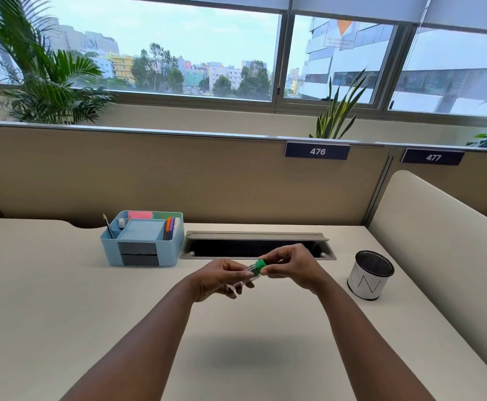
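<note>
Both hands hover above the desk (63,299), left hand (219,280) gripping a clear tube (246,277), right hand (293,264) fingers pinching its green cap (261,265).

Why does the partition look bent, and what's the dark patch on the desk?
Head view: the wide-angle lens bows the partition; soft window daylight casts a blurry shadow of the arms on the desk; the clear tube in the left hand looks smeared, the green cap pinched by the right hand crisper.

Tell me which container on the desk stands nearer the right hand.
The round mesh cup, just right of the right hand. The blue organizer sits farther off, past the left hand.
</note>
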`<state>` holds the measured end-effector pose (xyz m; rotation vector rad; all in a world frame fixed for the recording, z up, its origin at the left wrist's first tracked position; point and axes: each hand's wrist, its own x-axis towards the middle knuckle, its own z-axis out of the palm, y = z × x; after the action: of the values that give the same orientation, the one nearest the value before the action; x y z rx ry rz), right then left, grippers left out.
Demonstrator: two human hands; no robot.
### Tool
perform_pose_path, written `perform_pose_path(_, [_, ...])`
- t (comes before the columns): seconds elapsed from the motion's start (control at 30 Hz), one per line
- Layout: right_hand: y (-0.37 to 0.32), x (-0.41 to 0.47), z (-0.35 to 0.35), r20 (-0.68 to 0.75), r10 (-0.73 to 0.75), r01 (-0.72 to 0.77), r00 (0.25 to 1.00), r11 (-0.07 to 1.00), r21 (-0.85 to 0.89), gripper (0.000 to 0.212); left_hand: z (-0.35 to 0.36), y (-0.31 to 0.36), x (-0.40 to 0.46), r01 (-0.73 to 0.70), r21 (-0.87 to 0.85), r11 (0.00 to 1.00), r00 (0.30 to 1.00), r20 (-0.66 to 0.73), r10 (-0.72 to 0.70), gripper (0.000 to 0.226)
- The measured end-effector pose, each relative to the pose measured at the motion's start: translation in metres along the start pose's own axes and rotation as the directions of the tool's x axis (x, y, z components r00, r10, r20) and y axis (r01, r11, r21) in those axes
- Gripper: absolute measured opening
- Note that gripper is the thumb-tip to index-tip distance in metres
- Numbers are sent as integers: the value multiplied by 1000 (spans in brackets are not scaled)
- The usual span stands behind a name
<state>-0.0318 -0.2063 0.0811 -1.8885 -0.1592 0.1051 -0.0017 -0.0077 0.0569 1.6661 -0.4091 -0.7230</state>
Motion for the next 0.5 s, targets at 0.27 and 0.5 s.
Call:
perform_pose_path(0.27, [-4,-1,-3,25,29,-29,999,999,29,30,7,0,4,-39,-37,999,998,-57,37,13])
perform_pose_path(0.5, [-1,-3,2,-50,16,-14,999,999,32,22,3,8,7,-85,61,994,993,-73,90,12])
